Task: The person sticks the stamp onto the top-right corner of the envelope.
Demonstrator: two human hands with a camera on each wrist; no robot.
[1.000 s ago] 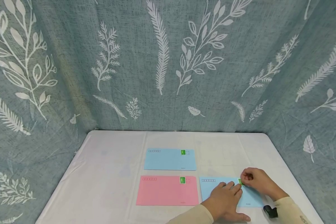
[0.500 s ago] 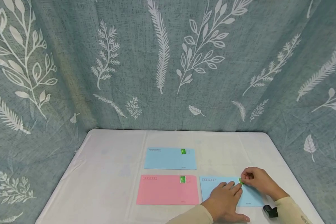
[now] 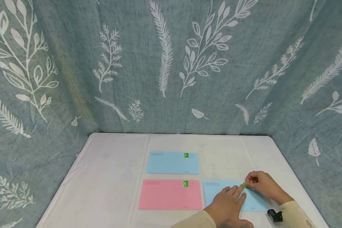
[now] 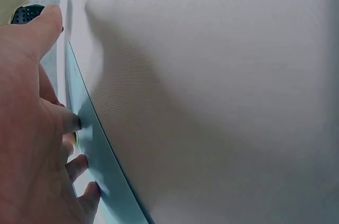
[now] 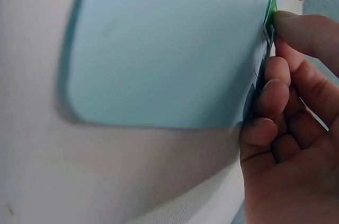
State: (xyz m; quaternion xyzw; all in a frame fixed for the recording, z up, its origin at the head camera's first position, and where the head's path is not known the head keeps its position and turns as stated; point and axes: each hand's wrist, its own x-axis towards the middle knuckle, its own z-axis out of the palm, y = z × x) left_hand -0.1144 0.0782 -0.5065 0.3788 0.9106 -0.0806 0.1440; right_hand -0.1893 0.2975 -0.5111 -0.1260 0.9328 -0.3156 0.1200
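Note:
A blue envelope (image 3: 256, 199) lies at the table's right front, partly covered by both hands. My left hand (image 3: 228, 202) rests on it with fingers spread, one fingertip by the green stamp (image 3: 246, 186) near its upper right. In the left wrist view the fingers of the left hand (image 4: 32, 107) reach down onto the blue envelope (image 4: 100, 150). My right hand (image 3: 266, 185) pinches the stamp's edge between thumb and finger. The right wrist view has the right hand (image 5: 302, 91) at the green stamp (image 5: 270, 12), its other fingers curled against the envelope (image 5: 175, 54).
A pink envelope (image 3: 168, 196) with a green stamp lies to the left, and another blue envelope (image 3: 171, 163), also stamped, lies behind it. White cloth covers the table (image 3: 111, 177). A patterned curtain (image 3: 148, 63) hangs around the back and sides.
My left hand's index finger has stretched forward to the stamp, and the hand has shifted slightly. The right hand keeps its place at the stamp.

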